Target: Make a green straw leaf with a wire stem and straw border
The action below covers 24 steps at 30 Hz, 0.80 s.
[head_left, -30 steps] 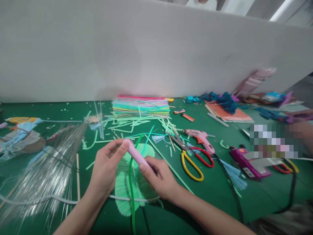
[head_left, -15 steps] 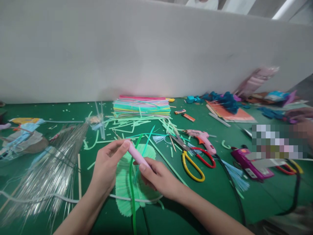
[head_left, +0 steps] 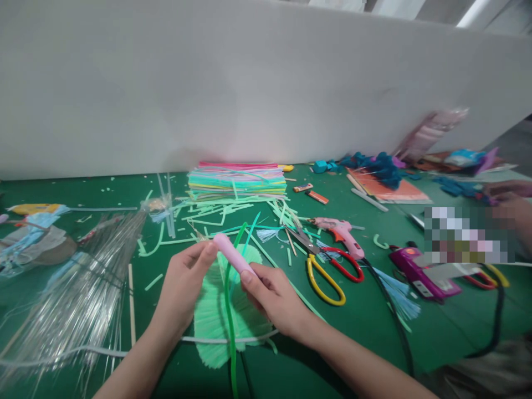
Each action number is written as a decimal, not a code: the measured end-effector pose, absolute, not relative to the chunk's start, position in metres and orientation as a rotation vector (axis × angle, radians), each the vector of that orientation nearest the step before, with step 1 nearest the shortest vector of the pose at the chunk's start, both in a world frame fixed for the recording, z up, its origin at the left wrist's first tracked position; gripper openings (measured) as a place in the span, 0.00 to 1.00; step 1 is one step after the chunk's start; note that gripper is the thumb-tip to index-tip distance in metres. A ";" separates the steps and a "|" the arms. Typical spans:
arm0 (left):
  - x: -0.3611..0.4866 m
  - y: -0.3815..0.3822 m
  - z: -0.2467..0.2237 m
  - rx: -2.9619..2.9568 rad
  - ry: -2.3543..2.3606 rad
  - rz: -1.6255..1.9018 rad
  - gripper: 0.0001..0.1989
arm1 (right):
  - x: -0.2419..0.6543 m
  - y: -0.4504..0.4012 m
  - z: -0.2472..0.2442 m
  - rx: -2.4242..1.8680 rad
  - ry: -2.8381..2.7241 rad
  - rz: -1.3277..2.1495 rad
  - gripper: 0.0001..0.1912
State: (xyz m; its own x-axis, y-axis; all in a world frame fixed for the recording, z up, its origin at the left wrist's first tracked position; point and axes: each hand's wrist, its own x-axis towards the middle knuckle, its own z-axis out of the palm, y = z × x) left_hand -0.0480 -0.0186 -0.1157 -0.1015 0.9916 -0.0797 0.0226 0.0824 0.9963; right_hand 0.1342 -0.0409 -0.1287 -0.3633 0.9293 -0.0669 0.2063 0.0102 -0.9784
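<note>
A pink tube [head_left: 233, 255] slants down to the right between my two hands. At its upper left end, my left hand [head_left: 187, 277] pinches it between thumb and fingers. The fingers of my right hand [head_left: 272, 293] are wrapped round its lower right end. A dark green stem [head_left: 230, 310] passes behind the tube and runs down to the bottom edge. Beneath my hands lies a pale green pleated piece [head_left: 214, 332] on the green table [head_left: 166, 371], partly hidden by them.
Scissors [head_left: 326, 271] and a pink glue gun [head_left: 341, 233] lie to the right. Colored fuzzy sticks [head_left: 236, 182] are stacked behind, clear strands [head_left: 91, 299] spread at left. A purple device [head_left: 421, 274] sits farther right, near another person's hand [head_left: 511, 205].
My right hand has shifted slightly up and its fingers have moved on the tube, with more of the tube's left end showing. The view has shifted a little.
</note>
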 end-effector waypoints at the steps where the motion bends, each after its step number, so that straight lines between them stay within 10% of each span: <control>1: -0.049 -0.019 -0.115 1.192 1.348 1.144 0.27 | 0.135 -0.041 -0.129 -1.171 -1.600 1.417 0.27; 24: -0.051 -0.019 -0.103 1.345 1.282 0.917 0.12 | 0.134 -0.037 -0.130 -1.053 -1.371 1.619 0.27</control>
State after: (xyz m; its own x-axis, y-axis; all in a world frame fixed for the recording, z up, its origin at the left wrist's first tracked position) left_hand -0.0505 -0.0188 -0.1032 0.1433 0.9827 -0.1173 0.2065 0.0863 0.9746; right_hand 0.1341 -0.0369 -0.1296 -0.3767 0.9189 -0.1173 -0.0355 -0.1408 -0.9894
